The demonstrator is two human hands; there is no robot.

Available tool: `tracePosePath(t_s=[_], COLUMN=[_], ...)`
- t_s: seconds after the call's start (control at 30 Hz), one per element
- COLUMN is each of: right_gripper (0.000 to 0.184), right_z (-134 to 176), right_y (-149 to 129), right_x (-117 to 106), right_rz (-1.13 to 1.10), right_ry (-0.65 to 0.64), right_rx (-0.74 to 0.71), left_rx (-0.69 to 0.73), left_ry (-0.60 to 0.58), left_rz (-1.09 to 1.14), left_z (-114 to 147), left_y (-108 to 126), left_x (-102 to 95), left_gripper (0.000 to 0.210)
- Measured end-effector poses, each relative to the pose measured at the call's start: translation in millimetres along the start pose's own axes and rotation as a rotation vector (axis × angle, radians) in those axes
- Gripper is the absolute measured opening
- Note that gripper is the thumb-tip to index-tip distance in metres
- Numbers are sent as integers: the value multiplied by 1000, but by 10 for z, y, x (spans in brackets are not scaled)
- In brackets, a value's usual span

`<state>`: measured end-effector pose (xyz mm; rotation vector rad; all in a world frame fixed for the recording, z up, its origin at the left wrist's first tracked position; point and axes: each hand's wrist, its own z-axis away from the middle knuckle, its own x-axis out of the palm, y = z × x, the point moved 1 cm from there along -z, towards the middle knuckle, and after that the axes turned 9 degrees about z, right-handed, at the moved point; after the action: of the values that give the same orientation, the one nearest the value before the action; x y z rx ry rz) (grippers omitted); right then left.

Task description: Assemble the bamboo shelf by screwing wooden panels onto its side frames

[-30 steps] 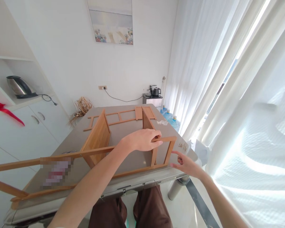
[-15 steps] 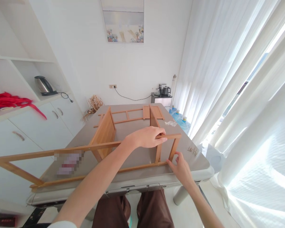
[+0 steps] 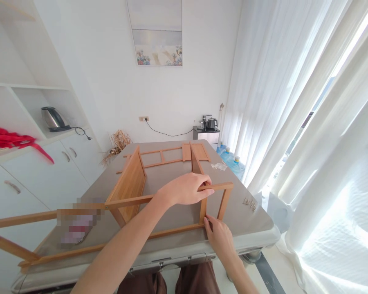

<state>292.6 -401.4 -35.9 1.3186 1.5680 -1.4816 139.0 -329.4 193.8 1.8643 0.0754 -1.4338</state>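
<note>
A light-brown wooden frame (image 3: 127, 201) stands on its side at the table's near edge, with long rails above and below. Between the rails are a wide wooden panel (image 3: 129, 185) on the left and a narrower wooden panel (image 3: 196, 160) on the right. My left hand (image 3: 186, 188) reaches over the upper rail and is closed around it, near the right panel's top corner. Low down, my right hand (image 3: 219, 236) pinches the lower rail where the right panel's edge meets it. Its fingertips are partly hidden behind the wood.
Several screws (image 3: 249, 203) lie on the table (image 3: 168, 183) to the right, near a crumpled plastic bag (image 3: 219, 166). A ladder-like wooden frame (image 3: 162, 157) lies flat at the far side. A blurred-out item (image 3: 78, 228) sits at the left. White curtains (image 3: 294, 102) hang to the right.
My right hand has slid left along the lower rail, from the frame's end piece to the right panel's joint. My left hand keeps its hold on the upper rail. The view has shifted slightly.
</note>
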Motion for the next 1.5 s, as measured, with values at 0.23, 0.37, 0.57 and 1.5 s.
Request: tracePosePath(t_s=[0.23, 0.37, 0.57, 1.5], right_gripper=[44, 44, 45, 51], right_z=[-45, -29, 14, -308], right_y=[-24, -26, -86, 1855], right_x=[-1, -15, -89, -601], right_rz=[21, 2, -31, 110], right_ry=[-17, -3, -13, 109], right_rx=[-65, -78, -71, 454], left_rx=[58, 16, -6, 13], left_ry=[24, 16, 18, 3], left_rz=[-12, -7, 1, -14], left_z=[-3, -1, 3, 12], left_y=[-28, -21, 14, -43], left_x=[15, 14, 9, 13], left_gripper=[30, 33, 34, 26])
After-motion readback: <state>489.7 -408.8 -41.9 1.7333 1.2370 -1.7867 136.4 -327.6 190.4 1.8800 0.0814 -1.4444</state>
